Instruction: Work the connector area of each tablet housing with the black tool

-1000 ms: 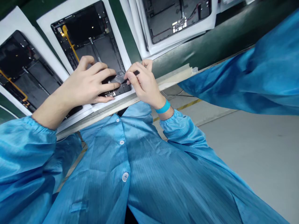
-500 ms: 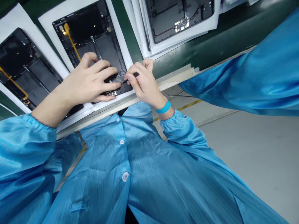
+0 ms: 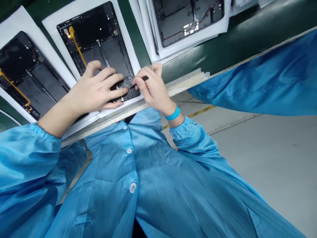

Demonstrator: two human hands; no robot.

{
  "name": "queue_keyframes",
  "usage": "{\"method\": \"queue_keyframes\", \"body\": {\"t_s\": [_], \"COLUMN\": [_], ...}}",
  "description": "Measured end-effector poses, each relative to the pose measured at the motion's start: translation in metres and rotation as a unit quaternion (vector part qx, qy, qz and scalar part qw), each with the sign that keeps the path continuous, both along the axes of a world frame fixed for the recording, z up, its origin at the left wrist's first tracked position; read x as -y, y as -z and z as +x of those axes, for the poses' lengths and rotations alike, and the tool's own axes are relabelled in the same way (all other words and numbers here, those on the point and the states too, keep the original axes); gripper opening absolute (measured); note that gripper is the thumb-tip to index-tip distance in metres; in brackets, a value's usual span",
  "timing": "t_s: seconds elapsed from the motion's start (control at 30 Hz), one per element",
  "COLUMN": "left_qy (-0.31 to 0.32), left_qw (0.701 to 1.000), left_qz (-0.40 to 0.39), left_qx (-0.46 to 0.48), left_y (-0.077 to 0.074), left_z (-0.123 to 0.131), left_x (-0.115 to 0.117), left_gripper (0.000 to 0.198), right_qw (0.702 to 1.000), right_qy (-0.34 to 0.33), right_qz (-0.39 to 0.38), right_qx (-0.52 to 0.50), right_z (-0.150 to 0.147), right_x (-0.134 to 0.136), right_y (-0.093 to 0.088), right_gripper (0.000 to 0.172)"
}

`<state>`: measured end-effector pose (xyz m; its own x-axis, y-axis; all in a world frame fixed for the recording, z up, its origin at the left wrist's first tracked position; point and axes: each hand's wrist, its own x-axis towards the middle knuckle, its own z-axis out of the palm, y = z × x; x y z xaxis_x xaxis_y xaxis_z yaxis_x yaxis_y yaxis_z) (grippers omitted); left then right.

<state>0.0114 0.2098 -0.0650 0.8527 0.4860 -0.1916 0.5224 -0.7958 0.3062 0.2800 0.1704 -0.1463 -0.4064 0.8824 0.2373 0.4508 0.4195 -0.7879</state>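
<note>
An opened black tablet housing with a yellow flex cable lies in a white foam tray on the green belt in front of me. My left hand rests flat on the housing's near corner, fingers stretched out and pressing down. My right hand is curled beside it, pinching a thin black tool whose tip points at the same corner, close to my left fingertips. A blue band circles my right wrist.
Another opened housing in a tray lies to the left, and a stack of trays with a housing sits behind right. A co-worker's blue sleeve reaches in from the right. The bench edge runs below my hands.
Both hands have stayed at the housing's near corner with only slight shifts. The co-worker's sleeve at the right has dropped lower in view.
</note>
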Motion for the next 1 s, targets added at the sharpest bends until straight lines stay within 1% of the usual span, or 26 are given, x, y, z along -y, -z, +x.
{"method": "queue_keyframes", "body": {"t_s": [0.2, 0.3, 0.43, 0.5, 0.57, 0.67, 0.77, 0.83, 0.9, 1.0], "left_qy": [-0.022, -0.013, 0.001, -0.013, -0.04, -0.083, -0.106, -0.113, -0.117, -0.11], "left_qw": [0.999, 0.999, 0.999, 0.999, 0.998, 0.992, 0.984, 0.978, 0.975, 0.974], "left_qz": [-0.037, -0.039, -0.028, -0.036, -0.05, -0.066, -0.106, -0.14, -0.161, -0.173], "left_qx": [0.019, 0.007, -0.029, -0.019, 0.019, 0.07, 0.094, 0.102, 0.102, 0.096], "left_y": [0.0, -0.003, -0.006, -0.004, 0.001, 0.008, 0.011, 0.009, 0.007, 0.006], "left_z": [0.002, 0.004, 0.005, 0.003, 0.001, -0.001, 0.001, 0.004, 0.007, 0.008], "left_x": [0.002, -0.001, -0.004, -0.004, -0.004, -0.003, -0.004, -0.006, -0.007, -0.008], "left_gripper": [0.047, 0.048, 0.054, 0.057, 0.063, 0.073, 0.07, 0.067, 0.066, 0.065], "right_qw": [1.0, 1.0, 0.999, 0.999, 1.0, 0.999, 0.996, 0.995, 0.995, 0.997], "right_qy": [-0.009, -0.013, -0.019, -0.022, -0.023, 0.001, 0.046, 0.061, 0.062, 0.051], "right_qz": [-0.003, 0.004, 0.008, 0.005, -0.005, -0.039, -0.068, -0.071, -0.069, -0.061], "right_qx": [0.007, 0.013, 0.027, 0.025, 0.013, -0.01, -0.033, -0.041, -0.039, -0.017], "right_z": [-0.001, -0.003, -0.005, -0.006, -0.004, 0.0, 0.002, 0.003, 0.002, 0.001], "right_x": [-0.001, -0.002, -0.003, -0.004, -0.004, -0.001, 0.002, 0.003, 0.003, 0.001], "right_y": [0.002, 0.003, 0.005, 0.006, 0.004, -0.002, -0.008, -0.01, -0.01, -0.009], "right_gripper": [0.064, 0.062, 0.063, 0.064, 0.066, 0.068, 0.07, 0.071, 0.073, 0.074]}}
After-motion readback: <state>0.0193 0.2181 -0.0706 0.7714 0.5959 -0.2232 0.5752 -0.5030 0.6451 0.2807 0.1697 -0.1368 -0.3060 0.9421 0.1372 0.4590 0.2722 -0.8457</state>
